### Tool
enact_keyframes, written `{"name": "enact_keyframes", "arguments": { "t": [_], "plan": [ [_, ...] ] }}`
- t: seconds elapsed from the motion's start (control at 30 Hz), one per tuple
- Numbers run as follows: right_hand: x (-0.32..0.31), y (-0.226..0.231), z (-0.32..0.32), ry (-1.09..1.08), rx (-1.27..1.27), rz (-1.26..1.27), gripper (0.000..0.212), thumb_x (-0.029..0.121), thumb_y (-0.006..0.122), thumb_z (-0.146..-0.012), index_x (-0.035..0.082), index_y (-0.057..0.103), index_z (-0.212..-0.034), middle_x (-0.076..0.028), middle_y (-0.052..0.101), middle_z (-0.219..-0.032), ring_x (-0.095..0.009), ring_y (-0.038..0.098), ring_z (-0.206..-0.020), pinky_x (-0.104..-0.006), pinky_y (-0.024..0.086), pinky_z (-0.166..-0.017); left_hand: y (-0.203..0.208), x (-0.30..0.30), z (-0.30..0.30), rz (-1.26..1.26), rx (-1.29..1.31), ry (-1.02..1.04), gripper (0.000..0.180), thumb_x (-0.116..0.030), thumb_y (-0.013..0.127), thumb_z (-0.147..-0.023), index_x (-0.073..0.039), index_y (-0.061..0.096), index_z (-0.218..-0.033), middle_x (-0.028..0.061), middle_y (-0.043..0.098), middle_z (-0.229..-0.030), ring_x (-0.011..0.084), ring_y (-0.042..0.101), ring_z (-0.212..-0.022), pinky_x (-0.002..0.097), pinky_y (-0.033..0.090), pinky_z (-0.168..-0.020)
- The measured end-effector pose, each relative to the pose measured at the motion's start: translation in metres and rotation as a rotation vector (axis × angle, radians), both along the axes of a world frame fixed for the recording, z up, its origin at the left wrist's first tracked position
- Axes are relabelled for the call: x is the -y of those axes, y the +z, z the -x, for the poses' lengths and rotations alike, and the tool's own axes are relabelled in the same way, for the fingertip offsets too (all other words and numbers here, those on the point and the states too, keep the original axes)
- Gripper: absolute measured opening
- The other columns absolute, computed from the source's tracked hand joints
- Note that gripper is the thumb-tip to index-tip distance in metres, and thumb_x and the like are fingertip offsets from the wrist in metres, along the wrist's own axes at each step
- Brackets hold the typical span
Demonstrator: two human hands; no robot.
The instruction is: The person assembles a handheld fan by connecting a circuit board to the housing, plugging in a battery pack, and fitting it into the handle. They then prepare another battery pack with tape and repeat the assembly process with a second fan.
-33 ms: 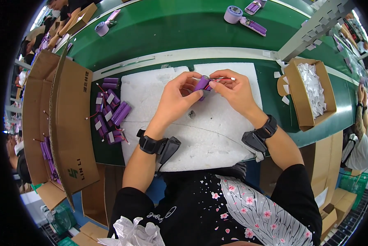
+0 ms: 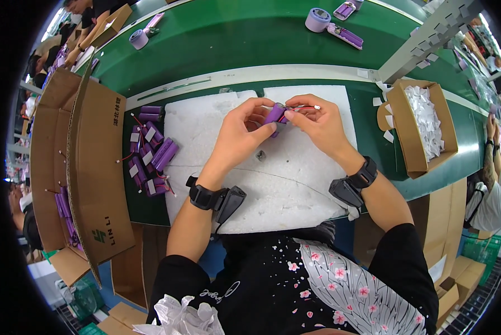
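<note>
Over the white foam sheet (image 2: 250, 206), a purple battery pack (image 2: 274, 114) is held up between both hands. The fingers and thumb of my left hand (image 2: 245, 131) are closed round its left side. My right hand (image 2: 319, 123) pinches at its right side, where red and black leads run to a small white connector (image 2: 317, 107). A small grey patch shows on the pack near my left thumb; its exact kind cannot be told. To the left, several similar purple battery packs (image 2: 164, 154) lie in a pile, some bearing white pads.
A tall cardboard box (image 2: 102, 167) with more purple packs stands at the left. An open carton (image 2: 398, 120) of white pieces sits at the right. Beyond a pale rail (image 2: 217, 77), purple device parts (image 2: 317, 21) rest on the green surface. A metal post (image 2: 423, 42) rises at far right.
</note>
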State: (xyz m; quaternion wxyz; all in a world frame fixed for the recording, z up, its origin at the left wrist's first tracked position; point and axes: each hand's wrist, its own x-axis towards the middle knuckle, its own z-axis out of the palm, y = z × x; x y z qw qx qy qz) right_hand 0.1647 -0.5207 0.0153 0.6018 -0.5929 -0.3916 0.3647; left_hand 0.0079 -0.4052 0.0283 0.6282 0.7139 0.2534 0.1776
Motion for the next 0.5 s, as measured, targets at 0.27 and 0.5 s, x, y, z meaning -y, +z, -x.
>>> {"name": "enact_keyframes", "arguments": {
  "t": [0.27,0.5],
  "plan": [
    [-0.0008,-0.0029,-0.001,-0.005,0.094,-0.031,0.018,0.009,0.068,-0.085,0.002,0.066,-0.101,-0.003,0.066,-0.085,-0.007,0.06,-0.073,-0.019,0.045,-0.061,0.0012,0.0,0.0007,-0.001,-0.027,-0.027,0.037,-0.001,0.066,-0.079,-0.002,0.057,-0.115,0.0063,0.065,-0.095,0.0114,0.062,-0.083,0.0252,0.049,-0.076],
    [-0.0015,-0.006,-0.002,0.022,0.113,-0.059,0.018,0.008,0.068,-0.085,0.001,0.066,-0.101,-0.003,0.066,-0.088,-0.007,0.059,-0.073,-0.0192,0.046,-0.061,-0.0023,0.0007,0.0015,-0.008,-0.006,-0.001,0.037,-0.004,0.067,-0.077,-0.004,0.058,-0.112,0.0054,0.064,-0.089,0.0118,0.061,-0.078,0.0249,0.049,-0.069]
  ]
}}
